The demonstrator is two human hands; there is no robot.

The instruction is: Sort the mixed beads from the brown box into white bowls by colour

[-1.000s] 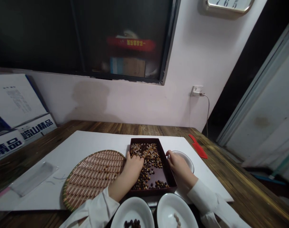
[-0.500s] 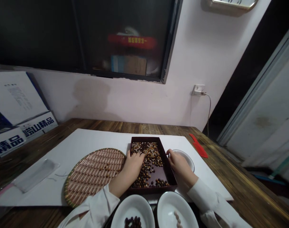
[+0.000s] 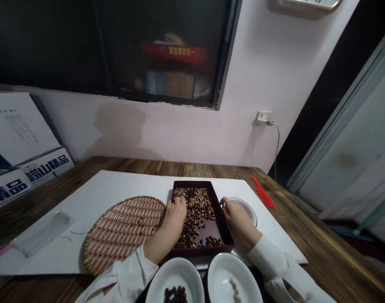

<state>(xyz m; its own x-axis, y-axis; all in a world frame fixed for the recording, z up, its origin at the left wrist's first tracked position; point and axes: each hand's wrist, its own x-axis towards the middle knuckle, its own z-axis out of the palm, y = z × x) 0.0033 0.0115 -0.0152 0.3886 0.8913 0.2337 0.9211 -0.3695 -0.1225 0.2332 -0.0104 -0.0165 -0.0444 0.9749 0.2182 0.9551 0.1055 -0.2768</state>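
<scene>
Left hand (image 3: 174, 218) over the box (image 3: 208, 251), right hand (image 3: 238, 214) at its right wall, we couldn't tell either grip; a bump might have spilled beads (image 3: 201, 206).

L grip (image 3: 176, 214) over box's (image 3: 203, 251) L wall, back up, fingers bent inward, tips partly hidden. L forearm (image 3: 129, 267) slants in from near-L of box, wrist (image 3: 153, 249) bare. R grip (image 3: 233, 211) just outside box's R wall, fingers curled; contact w/ wall unclear. R forearm (image 3: 273, 259) angles in from near-R of box, approx. mirroring L.
</scene>
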